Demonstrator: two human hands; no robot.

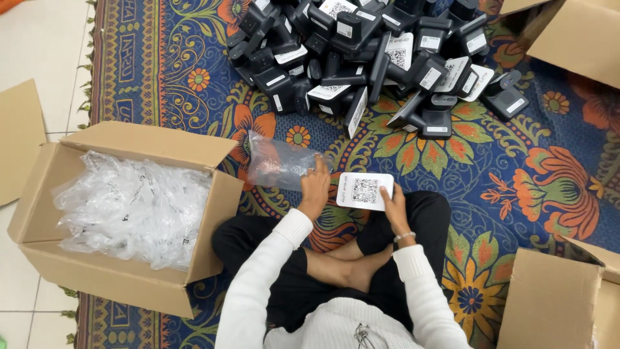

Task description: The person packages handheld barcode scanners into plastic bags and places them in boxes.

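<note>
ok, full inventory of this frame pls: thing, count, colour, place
white card: one, white with a black square code, held by right hand, centre
clear plastic bag: one, transparent, at left hand
pile of devices: too many to count, black with white labels, top centre on rug
open box: one, brown cardboard, left, full of clear bags
other boxes: brown cardboard, one top right, one bottom right
flat cardboard piece: one, brown, far left on tiles
rug: one, blue with orange flowers
left hand: on the bag
right hand: holds card
</note>
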